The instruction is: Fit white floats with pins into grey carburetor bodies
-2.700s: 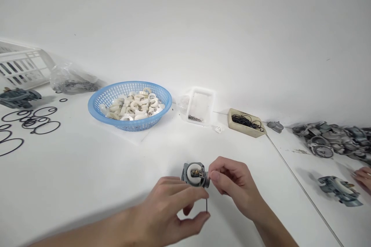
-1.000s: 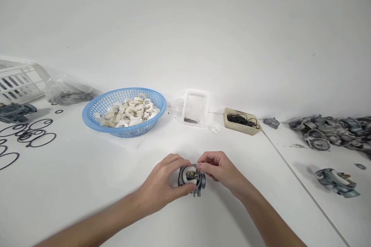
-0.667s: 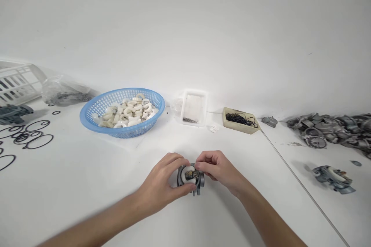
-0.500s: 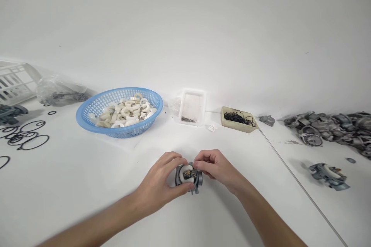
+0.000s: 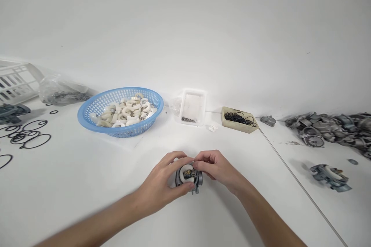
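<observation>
A small grey metal carburetor body [image 5: 189, 176] with a white ring-shaped float on top rests on the white table [image 5: 87, 170] near its front. My left hand [image 5: 162, 185] curls around its left side, thumb and fingers gripping the body. My right hand [image 5: 216, 170] is closed in a pinch at the top right of the part, fingertips pressed on its brass centre. What the fingertips pinch is too small to make out.
A blue basket [image 5: 95, 117] of white floats stands at the back left. Behind the hands are a white tray [image 5: 193, 106] with pins and a beige tray [image 5: 239, 119] of black rings. Black O-rings [image 5: 29, 137] lie far left. Grey castings [image 5: 330, 131] and another carburetor [image 5: 330, 173] lie right.
The thin pin my left hand held 2.7 s ago is no longer seen. My left hand has closed on the carburetor, and my right pinch has moved onto its top. Over the last second nothing moves.
</observation>
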Demonstrator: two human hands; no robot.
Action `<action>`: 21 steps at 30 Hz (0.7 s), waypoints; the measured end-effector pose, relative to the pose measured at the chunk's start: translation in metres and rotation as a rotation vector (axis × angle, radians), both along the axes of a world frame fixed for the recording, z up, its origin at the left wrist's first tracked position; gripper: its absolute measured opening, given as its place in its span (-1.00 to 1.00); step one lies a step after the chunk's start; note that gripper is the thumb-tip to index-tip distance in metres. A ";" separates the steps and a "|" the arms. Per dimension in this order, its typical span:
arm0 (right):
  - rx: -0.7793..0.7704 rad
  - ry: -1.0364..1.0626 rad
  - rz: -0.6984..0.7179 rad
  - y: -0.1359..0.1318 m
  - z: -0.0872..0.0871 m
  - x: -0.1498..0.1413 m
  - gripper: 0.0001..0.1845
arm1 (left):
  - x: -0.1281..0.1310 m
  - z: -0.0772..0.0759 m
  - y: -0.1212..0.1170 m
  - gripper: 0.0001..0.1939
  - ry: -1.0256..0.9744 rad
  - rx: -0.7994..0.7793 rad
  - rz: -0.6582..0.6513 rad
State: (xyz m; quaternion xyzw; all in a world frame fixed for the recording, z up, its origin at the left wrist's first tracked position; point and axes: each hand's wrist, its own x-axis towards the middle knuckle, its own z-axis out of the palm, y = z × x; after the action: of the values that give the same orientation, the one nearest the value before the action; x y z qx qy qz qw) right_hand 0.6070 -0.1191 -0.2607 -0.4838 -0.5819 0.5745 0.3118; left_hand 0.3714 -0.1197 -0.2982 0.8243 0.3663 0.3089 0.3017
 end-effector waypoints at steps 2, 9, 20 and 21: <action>0.003 -0.001 -0.003 0.001 0.000 0.000 -0.82 | 0.000 0.001 0.000 -0.43 -0.007 -0.020 -0.006; 0.001 -0.007 0.014 0.001 -0.001 0.000 -0.82 | 0.000 0.005 0.000 -0.46 -0.010 -0.071 -0.019; 0.002 -0.034 0.011 0.000 0.001 0.004 -0.83 | 0.001 0.011 0.001 -0.51 -0.010 -0.134 -0.036; 0.009 -0.035 0.009 0.000 0.001 0.004 -0.83 | 0.001 0.012 0.001 -0.51 -0.010 -0.136 -0.038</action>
State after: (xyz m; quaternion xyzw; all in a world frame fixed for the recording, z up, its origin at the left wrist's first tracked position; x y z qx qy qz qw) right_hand 0.6112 -0.1189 -0.2593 -0.4898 -0.5919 0.5648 0.3013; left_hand 0.3723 -0.1184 -0.2858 0.8071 0.3690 0.2816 0.3648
